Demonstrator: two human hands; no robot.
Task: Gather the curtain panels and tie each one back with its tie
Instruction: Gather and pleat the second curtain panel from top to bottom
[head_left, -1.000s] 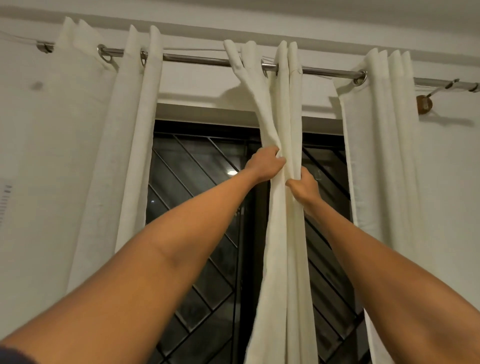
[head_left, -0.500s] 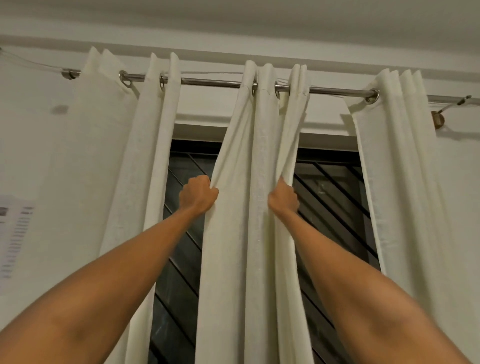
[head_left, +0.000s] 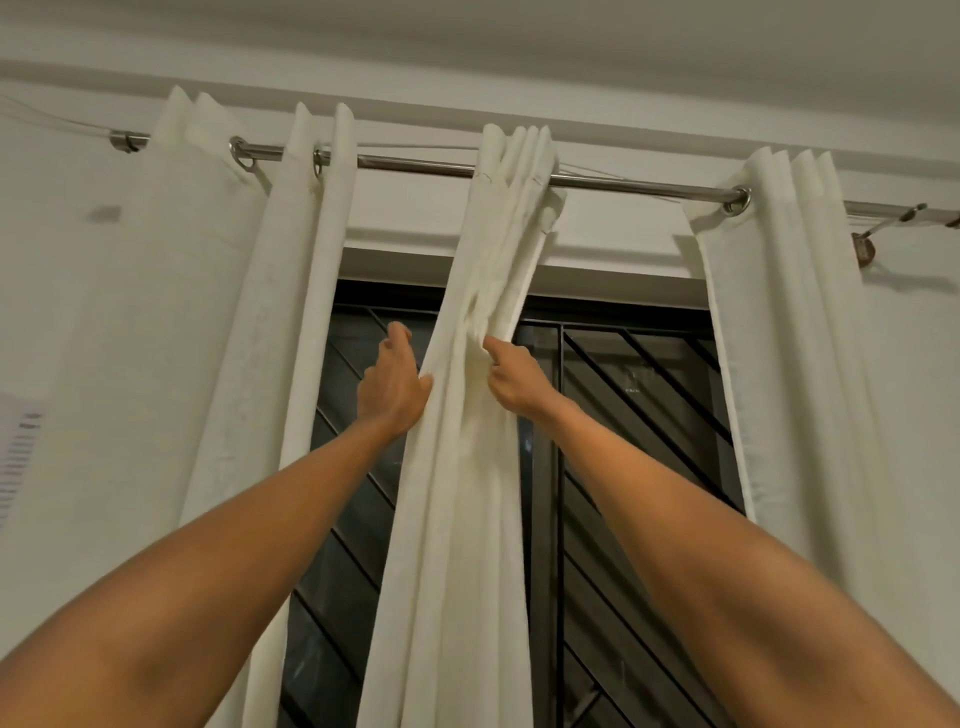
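Three white curtain panels hang from a steel rod (head_left: 415, 167). The middle panel (head_left: 462, 519) is bunched into narrow folds in front of the dark window. My left hand (head_left: 392, 384) grips its left edge, fingers tucked behind the cloth. My right hand (head_left: 511, 382) pinches the folds on its right side at about the same height. The left panel (head_left: 228, 364) hangs wide and flat. Gathered at the rod's right end is the right panel (head_left: 800, 364). No tie shows in the head view.
A dark window with a diagonal metal grille (head_left: 639, 415) lies behind the curtains. A small round wall hook (head_left: 863, 249) sits at the upper right by the rod's bracket. A paper sheet (head_left: 18, 452) is on the wall at the far left.
The middle panel's folds have been pushed closer together at the top. Both hands have come nearer to each other on the cloth, and the view has tilted slightly upward.
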